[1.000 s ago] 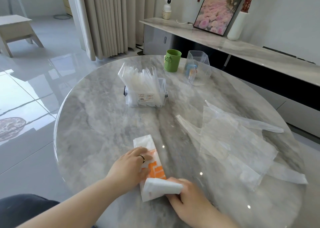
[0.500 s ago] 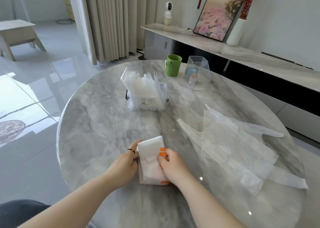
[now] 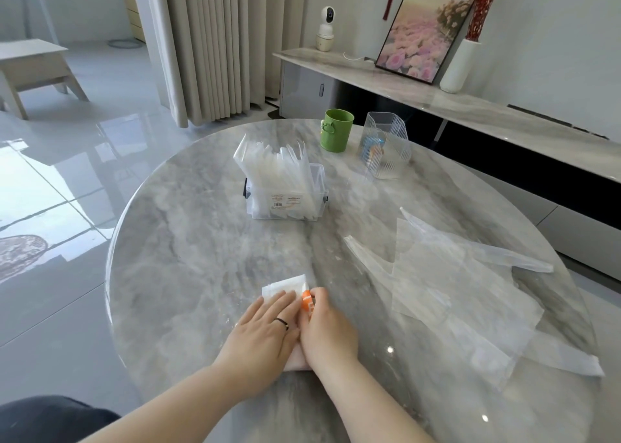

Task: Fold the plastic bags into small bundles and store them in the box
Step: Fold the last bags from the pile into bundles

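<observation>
A white plastic bag with orange print point(image 3: 285, 285), folded into a small packet, lies on the marble table point(image 3: 188, 274) near its front edge. My left hand point(image 3: 265, 331) lies flat on the packet and presses it down, fingers straight. My right hand point(image 3: 327, 330) is beside it, fingers curled round the packet's orange right edge. Most of the packet is hidden under both hands. The clear storage box point(image 3: 320, 182) stands farther back at mid-table, with several folded bags standing upright in it.
Loose clear plastic bags point(image 3: 453, 291) lie spread over the right side of the table. A green cup point(image 3: 336, 130) and a ribbed clear holder point(image 3: 386, 150) stand at the far edge. A sideboard runs along the right wall.
The bag went from a long strip to a short packet, folded up away from me. My left hand now lies flat on top of it, and my right hand has shifted to its right edge.
</observation>
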The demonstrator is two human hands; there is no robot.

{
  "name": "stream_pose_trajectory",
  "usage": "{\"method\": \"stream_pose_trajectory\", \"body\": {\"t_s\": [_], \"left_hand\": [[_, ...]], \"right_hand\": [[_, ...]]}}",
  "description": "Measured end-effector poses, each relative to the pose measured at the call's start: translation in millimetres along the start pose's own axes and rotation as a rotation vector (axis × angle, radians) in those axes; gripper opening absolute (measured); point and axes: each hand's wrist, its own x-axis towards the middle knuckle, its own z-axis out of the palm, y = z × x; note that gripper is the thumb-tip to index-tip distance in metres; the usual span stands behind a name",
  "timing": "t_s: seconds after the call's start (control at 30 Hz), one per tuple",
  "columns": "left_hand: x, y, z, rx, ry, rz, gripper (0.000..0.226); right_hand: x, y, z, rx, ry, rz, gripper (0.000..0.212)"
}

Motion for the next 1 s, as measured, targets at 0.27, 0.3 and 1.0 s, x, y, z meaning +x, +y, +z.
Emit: {"method": "stream_pose_trajectory", "body": {"t_s": [0.27,0.3,1.0], "left_hand": [[1.8,-7.0,13.7,0.160,-0.078,0.062,0.071],[2.7,-7.2,12.9,0.168,-0.068,0.062,0.071],[36.3,-1.0,-34.1,-0.285,0.048,-0.172,0.052]], "right_hand": [[-7.9,18.1,29.9,-0.156,0.349,-0.215,0.036],[-11.3,22.1,33.7,-0.160,0.364,-0.270,0.031],[-40.9,55.4,37.7,-0.367,0.162,-0.149,0.051]]}}
